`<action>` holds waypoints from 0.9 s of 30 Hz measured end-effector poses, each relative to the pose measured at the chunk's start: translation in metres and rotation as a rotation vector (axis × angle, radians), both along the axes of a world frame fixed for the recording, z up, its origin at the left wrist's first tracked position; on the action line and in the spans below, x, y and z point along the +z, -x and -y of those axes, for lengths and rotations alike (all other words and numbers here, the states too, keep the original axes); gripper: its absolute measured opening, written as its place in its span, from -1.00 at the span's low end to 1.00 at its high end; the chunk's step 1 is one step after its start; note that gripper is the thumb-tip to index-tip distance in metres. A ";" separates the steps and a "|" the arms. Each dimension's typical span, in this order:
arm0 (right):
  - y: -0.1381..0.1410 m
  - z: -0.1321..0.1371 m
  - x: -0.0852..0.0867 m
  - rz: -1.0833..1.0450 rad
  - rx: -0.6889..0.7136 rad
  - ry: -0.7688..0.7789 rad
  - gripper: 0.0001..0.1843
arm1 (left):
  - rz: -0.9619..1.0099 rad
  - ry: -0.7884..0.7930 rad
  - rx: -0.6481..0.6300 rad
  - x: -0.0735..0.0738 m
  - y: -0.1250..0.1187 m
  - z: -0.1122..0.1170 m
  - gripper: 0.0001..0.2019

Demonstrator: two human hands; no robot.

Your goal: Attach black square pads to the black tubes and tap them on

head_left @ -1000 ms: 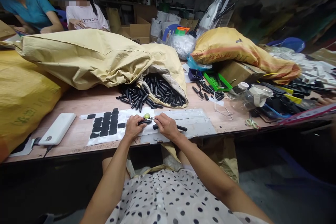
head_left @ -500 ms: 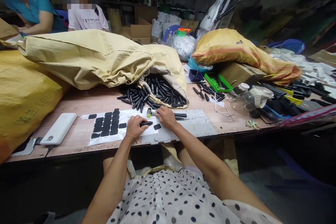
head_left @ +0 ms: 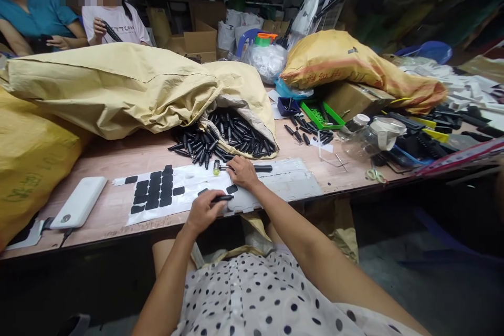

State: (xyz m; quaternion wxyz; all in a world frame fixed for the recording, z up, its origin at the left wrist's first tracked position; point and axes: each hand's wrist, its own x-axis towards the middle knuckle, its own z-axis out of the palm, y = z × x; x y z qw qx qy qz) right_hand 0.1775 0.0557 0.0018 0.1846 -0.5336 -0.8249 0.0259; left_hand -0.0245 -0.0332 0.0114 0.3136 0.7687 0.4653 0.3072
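My left hand is closed on a slim black pen-shaped part, held flat over the near edge of the white sheet. Fingers wrapped round its shaft, my right hand grips a small mallet with a yellow-green tip at its left end and a black handle to the right. Between the hands lies a black rounded pad. Another dark pad shows just beyond my left knuckles. Several more black pads lie in rows on the white sheet.
A beige sack spills black pen-shaped parts behind my hands. A white power bank lies left. Rightward are a green tray, a clear plastic jug and scissors. Two people sit across the table.
My left hand has drawn back towards me with the black part, uncovering a dark pad. My right hand stays on the mallet. The view has shifted slightly; a person opposite now raises a black object.
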 end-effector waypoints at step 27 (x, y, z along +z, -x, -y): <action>0.001 0.001 -0.003 0.004 0.001 -0.024 -0.82 | -0.072 0.147 0.839 0.039 0.038 -0.117 -0.74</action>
